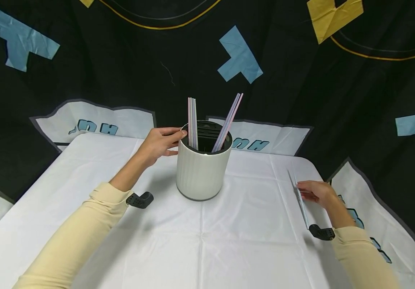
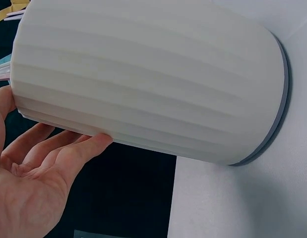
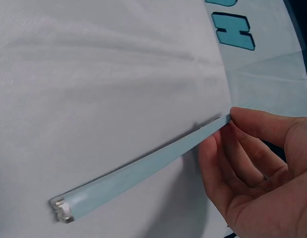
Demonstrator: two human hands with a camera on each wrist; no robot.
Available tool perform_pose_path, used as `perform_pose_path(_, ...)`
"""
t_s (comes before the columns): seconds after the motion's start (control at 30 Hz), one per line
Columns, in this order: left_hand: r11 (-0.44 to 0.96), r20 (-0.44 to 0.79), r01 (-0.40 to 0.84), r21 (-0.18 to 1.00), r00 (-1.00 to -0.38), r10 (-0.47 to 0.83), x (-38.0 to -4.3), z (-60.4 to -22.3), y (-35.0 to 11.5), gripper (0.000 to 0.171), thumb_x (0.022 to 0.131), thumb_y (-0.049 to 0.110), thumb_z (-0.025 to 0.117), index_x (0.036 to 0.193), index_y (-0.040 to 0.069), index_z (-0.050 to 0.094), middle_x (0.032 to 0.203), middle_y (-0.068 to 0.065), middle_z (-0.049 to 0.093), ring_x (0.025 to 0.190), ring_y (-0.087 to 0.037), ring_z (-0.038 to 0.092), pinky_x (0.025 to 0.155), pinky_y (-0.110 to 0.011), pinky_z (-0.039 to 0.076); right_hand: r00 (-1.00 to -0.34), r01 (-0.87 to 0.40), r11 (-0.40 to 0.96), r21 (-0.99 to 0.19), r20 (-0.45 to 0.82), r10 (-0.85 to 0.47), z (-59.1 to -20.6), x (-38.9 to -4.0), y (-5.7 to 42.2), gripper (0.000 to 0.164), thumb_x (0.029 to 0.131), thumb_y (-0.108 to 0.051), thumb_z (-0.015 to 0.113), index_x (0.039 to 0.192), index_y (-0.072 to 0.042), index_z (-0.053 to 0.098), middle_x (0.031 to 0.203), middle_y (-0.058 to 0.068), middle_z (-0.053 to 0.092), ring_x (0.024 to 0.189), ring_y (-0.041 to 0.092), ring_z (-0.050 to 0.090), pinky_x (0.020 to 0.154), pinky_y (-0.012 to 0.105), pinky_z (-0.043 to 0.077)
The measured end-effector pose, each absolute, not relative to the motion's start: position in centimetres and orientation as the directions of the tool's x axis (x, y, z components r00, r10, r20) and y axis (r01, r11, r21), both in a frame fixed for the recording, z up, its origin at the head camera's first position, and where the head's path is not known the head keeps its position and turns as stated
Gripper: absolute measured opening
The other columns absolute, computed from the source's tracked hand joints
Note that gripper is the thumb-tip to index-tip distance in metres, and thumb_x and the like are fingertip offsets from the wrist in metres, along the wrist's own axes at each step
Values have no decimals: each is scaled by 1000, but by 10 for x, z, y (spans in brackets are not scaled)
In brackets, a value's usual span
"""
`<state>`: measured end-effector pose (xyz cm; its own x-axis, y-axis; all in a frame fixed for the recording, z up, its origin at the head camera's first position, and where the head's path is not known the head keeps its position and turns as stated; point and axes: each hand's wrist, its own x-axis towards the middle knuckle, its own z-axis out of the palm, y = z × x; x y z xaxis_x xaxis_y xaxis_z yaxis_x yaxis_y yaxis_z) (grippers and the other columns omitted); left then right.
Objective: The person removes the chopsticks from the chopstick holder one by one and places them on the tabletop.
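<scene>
A round white ribbed holder (image 1: 202,172) with a black slotted insert (image 1: 207,128) stands upright on the table. Two bunches of thin pastel sticks lean in it, one bunch (image 1: 192,120) at the left and one (image 1: 228,122) at the right. My left hand (image 1: 158,145) touches its left side, thumb near the rim and fingers fairly straight along the wall (image 2: 143,89). Over at the right, my right hand (image 1: 317,192) pinches a flat, pale blue strip (image 3: 138,171) near one end, between thumb and fingers. The strip's other end (image 3: 62,210) looks silvery.
White cloth covers the table (image 1: 200,249). A black curtain (image 1: 139,68) with blue and yellow tape pieces hangs behind. Printed white panels (image 1: 121,120) line the table's far edge. Each wrist carries a black device (image 1: 140,200).
</scene>
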<state>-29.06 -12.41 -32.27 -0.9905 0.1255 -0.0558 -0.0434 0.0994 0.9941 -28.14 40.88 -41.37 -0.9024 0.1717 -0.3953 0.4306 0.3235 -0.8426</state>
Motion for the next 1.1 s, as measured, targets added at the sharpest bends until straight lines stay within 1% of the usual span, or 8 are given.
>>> perform_pose_path(0.13, 102, -57, -44, 994, -990, 128, -291, -323, -124, 55, 97, 30, 70, 145, 7, 55, 144, -12, 60, 128, -30, 61, 93, -43, 60, -893, 450, 349, -822, -407, 193, -419, -282, 408, 33, 98, -14, 67, 124, 7, 65, 77, -10, 72, 71, 8, 69, 68, 22, 61)
perform_pose_path(0.23, 98, -55, -43, 994, -990, 129, -292, -323, -124, 55, 97, 31, 71, 144, 7, 56, 144, -12, 60, 129, -29, 61, 93, -43, 60, -892, 452, 368, -813, -407, 196, -421, -282, 408, 38, 98, -14, 66, 127, 9, 61, 77, -11, 72, 71, 8, 68, 68, 21, 61)
perform_pose_path(0.47, 78, -53, -42, 996, -989, 136, -292, -324, -125, 56, 97, 29, 70, 145, 5, 55, 145, -12, 59, 129, -31, 61, 95, -45, 59, -886, 463, 360, -810, -411, 214, -424, -283, 406, 26, 97, -12, 67, 116, 6, 68, 73, -9, 72, 67, 8, 67, 64, 21, 61)
perform_pose_path(0.67, 83, -51, -40, 996, -989, 138, -292, -324, -125, 56, 97, 31, 71, 145, 6, 55, 147, -12, 57, 130, -32, 60, 97, -46, 58, -874, 482, 357, -800, -416, 250, -428, -282, 406, 24, 97, -14, 67, 112, 4, 68, 70, -8, 71, 64, 7, 67, 63, 21, 60)
perform_pose_path(0.77, 85, -51, -40, 996, -989, 137, -292, -324, -125, 56, 97, 31, 71, 145, 6, 55, 147, -12, 57, 130, -32, 60, 97, -46, 58, -873, 483, 338, -808, -414, 258, -429, -281, 407, 20, 95, -12, 69, 108, 3, 69, 68, -8, 70, 61, 6, 66, 61, 20, 60)
perform_pose_path(0.97, 75, -50, -40, 996, -989, 139, -292, -324, -125, 55, 97, 29, 71, 144, 6, 56, 146, -12, 58, 131, -30, 59, 96, -46, 59, -867, 492, 314, -812, -422, 265, -430, -280, 408, 7, 94, -12, 71, 92, -6, 73, 67, -8, 70, 59, 5, 65, 59, 19, 59)
perform_pose_path(1.07, 70, -45, -35, 997, -989, 141, -292, -325, -125, 55, 97, 30, 71, 144, 5, 56, 145, -12, 59, 131, -30, 59, 96, -46, 59, -865, 495, 309, -812, -425, 268, -430, -280, 408, 8, 94, -14, 72, 87, -10, 74, 67, -8, 70, 59, 5, 65, 59, 19, 59)
perform_pose_path(1.1, 67, -44, -35, 997, -989, 139, -292, -325, -125, 55, 97, 29, 71, 144, 5, 56, 145, -12, 59, 131, -30, 59, 95, -46, 59, -866, 494, 309, -813, -426, 263, -430, -281, 409, 8, 94, -15, 72, 89, -9, 74, 67, -7, 70, 59, 5, 65, 59, 19, 59)
